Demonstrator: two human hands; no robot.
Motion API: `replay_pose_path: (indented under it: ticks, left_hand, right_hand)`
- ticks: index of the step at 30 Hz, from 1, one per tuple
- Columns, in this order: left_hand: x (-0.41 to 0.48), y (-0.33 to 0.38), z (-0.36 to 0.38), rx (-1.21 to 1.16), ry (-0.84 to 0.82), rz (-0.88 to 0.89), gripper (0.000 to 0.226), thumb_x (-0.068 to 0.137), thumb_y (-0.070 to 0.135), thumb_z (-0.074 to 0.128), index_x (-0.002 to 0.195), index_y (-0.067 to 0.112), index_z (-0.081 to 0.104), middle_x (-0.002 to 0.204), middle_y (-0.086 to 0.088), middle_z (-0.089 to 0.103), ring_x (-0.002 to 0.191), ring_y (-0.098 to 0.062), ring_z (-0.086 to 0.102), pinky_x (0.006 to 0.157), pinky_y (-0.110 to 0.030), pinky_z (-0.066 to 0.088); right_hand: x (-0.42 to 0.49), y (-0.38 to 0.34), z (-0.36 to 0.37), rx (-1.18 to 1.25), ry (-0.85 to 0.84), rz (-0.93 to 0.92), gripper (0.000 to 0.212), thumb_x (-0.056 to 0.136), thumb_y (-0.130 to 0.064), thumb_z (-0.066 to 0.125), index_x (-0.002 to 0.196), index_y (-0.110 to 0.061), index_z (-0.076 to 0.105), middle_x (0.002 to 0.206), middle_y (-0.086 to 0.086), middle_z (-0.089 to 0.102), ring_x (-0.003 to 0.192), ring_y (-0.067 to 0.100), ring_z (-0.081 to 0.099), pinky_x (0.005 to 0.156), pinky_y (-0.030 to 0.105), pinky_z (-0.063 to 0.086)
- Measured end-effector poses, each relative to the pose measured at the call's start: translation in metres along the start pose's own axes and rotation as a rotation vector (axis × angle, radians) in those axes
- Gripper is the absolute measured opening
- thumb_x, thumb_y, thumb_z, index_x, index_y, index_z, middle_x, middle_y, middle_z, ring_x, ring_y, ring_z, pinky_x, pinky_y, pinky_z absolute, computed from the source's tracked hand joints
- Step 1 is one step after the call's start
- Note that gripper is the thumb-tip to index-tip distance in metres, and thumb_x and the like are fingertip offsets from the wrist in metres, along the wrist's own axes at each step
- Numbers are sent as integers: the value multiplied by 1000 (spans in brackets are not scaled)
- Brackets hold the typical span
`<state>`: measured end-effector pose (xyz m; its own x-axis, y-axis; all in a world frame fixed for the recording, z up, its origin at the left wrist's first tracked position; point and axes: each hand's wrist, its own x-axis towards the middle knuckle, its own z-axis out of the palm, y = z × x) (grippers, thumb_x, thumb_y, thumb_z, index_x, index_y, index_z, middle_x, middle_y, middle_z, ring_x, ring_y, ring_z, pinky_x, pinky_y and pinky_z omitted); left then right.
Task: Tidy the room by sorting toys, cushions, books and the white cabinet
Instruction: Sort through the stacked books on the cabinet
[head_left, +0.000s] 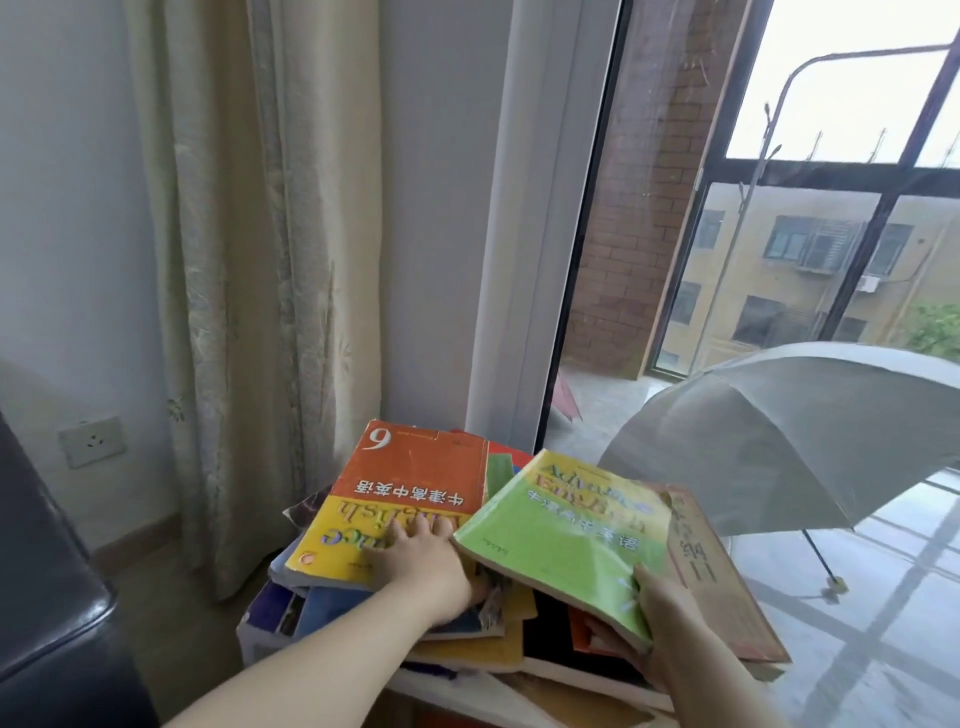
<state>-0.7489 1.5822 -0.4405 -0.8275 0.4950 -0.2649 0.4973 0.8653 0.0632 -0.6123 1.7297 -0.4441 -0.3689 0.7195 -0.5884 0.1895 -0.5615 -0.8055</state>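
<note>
By the window (779, 234), right hand (670, 623) fingers (647, 582) pinch the green book (561, 535) corner

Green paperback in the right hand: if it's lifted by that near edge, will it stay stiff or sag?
It will probably sag somewhat: the green paperback has a soft cover that bows where the right hand pinches its near edge. It looks fairly thin, so likely light enough for one hand. The uneven pile of books beneath may shift as it comes away.

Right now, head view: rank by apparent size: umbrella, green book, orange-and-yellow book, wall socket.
1. umbrella, largest
2. green book and orange-and-yellow book: look alike, not ranked
3. wall socket, smallest, though farther from the camera
</note>
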Motion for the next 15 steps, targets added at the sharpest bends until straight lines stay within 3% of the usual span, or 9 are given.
replay_pose_path:
  ticks: [2,4,6,8,11,13,15]
  left_hand:
    - [-4,9,-4,70,-1,-22,73,96,27,40,150,7,-5,157,-17,3,143,-40,11,112,-46,28]
    - [-5,15,-4,164,58,-13,57,97,19,38,147,0,17,149,-20,28,134,-33,35,106,-36,38]
    - [-3,15,0,188,132,-9,39,96,7,37,134,2,43,135,-14,47,122,-26,49,99,-32,44]
    - [-3,11,-4,137,164,6,34,95,2,38,125,6,51,128,-10,54,116,-25,54,93,-30,47]
    - [2,-3,-14,-50,201,53,29,92,5,42,120,11,50,120,-9,57,110,-28,57,83,-32,48]
    - [6,-25,-24,-277,227,42,15,93,11,41,101,13,54,110,-11,61,102,-30,59,73,-32,43]
    - [7,-45,-33,-497,288,20,18,95,17,42,79,15,52,95,-11,62,90,-30,59,66,-26,36]
  right_hand:
    - [-3,-1,-1,13,1,3,21,101,-21,39,106,-2,45,79,16,56,61,33,56,36,48,48]
    - [2,-2,-1,15,6,5,22,101,-22,40,111,-4,44,82,17,56,62,34,57,41,52,48]
    - [4,0,-1,-6,8,11,24,100,-24,41,114,-4,44,89,19,58,66,36,60,52,56,52]
    - [7,2,0,-26,10,-13,29,100,-25,41,117,-3,45,95,21,59,72,37,61,70,59,54]
    - [2,4,0,-22,11,-19,24,101,-25,38,107,-4,47,88,19,59,68,34,60,73,56,52]
    - [3,5,1,-63,12,-45,23,101,-23,37,104,-3,47,94,22,59,75,35,60,76,57,52]
    - [4,8,2,-151,50,-102,22,99,-18,37,104,0,49,94,23,56,78,33,54,75,51,50]
